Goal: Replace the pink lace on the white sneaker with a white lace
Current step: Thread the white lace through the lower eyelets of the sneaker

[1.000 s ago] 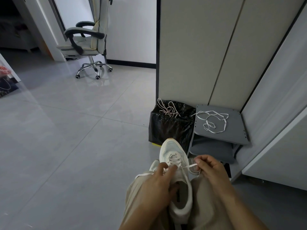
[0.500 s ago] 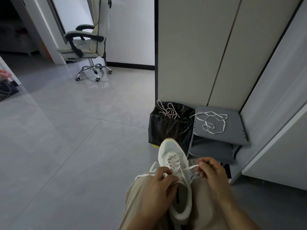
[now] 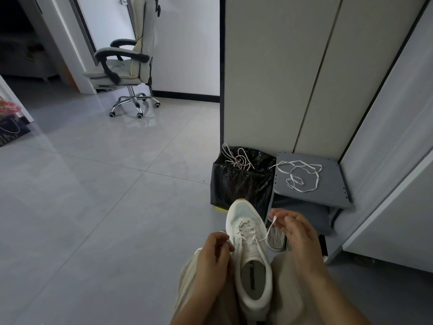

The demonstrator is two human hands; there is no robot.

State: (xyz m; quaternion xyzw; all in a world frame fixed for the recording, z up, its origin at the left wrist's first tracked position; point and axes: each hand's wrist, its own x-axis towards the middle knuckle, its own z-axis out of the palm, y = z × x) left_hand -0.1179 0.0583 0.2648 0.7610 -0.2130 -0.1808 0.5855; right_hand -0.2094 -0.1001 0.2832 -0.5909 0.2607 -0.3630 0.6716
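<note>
The white sneaker (image 3: 251,261) lies between my knees, toe pointing away, with a white lace (image 3: 246,234) crossed through its lower eyelets. My right hand (image 3: 298,240) pinches the right end of that lace and holds it up and out to the right of the shoe. My left hand (image 3: 212,261) sits against the shoe's left side, its fingers curled at the left end of the lace. The pink lace (image 3: 237,158) lies tangled on top of a black bag (image 3: 241,181). Another white lace (image 3: 301,175) lies loose on a grey stool (image 3: 332,191).
A second grey sneaker (image 3: 277,239) stands on the floor under my right hand. Tall cabinet panels (image 3: 281,78) rise right behind the bag and stool. An office chair (image 3: 126,66) stands far left on the tiled floor (image 3: 93,195).
My right hand has drawn the lace end up and to the right, away from the shoe. My left hand has slid from the tongue to the shoe's left side.
</note>
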